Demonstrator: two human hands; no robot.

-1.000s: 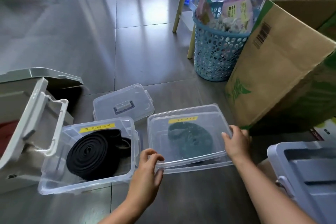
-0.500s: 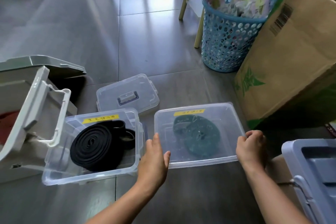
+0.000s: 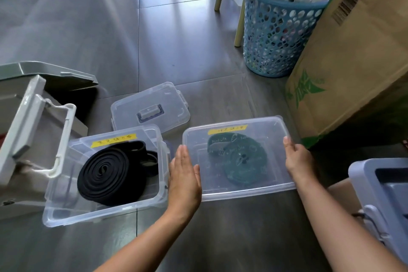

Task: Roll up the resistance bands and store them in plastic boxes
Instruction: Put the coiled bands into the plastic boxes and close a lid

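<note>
A clear plastic box (image 3: 268, 130) with a yellow label lies on the floor with its clear lid on top. A rolled green resistance band (image 3: 240, 159) shows through the lid. My left hand (image 3: 184, 174) presses flat against the box's left side, fingers straight. My right hand (image 3: 298, 159) presses against its right edge. To the left stands a second clear box (image 3: 99, 216), uncovered, with a coiled black band (image 3: 108, 174) and smaller black rolls inside.
A spare clear lid (image 3: 150, 106) with a handle lies behind the boxes. A grey bin (image 3: 26, 117) with its lid swung up stands at the left. A blue basket (image 3: 276, 35), a cardboard box (image 3: 353, 51) and a pale blue bin (image 3: 384, 194) crowd the right.
The lid, held tilted over the green band's box, has come down flat onto it. My left hand went from pinching the lid's corner to lying flat against the side.
</note>
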